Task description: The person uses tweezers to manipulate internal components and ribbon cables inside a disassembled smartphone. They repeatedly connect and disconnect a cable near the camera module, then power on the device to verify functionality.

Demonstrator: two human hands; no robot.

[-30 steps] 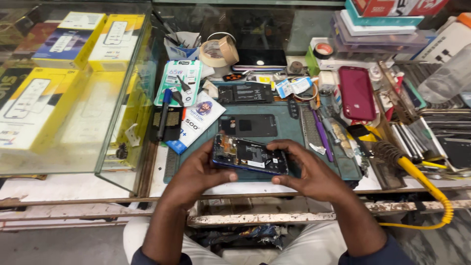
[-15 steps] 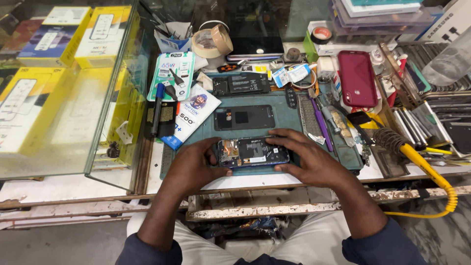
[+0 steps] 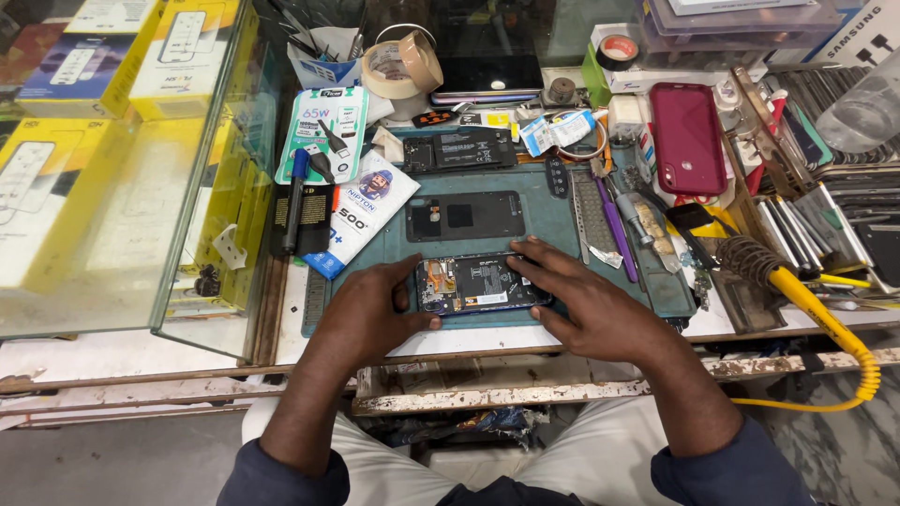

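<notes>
Teal mat (image 3: 553, 211) carries an opened phone (image 3: 480, 284) at its near edge on the worktop (image 3: 234, 351), long axis running left-right. Left hand (image 3: 367, 314) clamps the left end, right hand (image 3: 586, 305) spreads fingers over the right end; both equally close.

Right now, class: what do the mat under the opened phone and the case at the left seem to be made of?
The work mat looks like matte teal rubber or silicone: dull, no glare. The display case looks like clear glass: see-through, greenish edges, reflections. Both hands grip the opened phone.
</notes>
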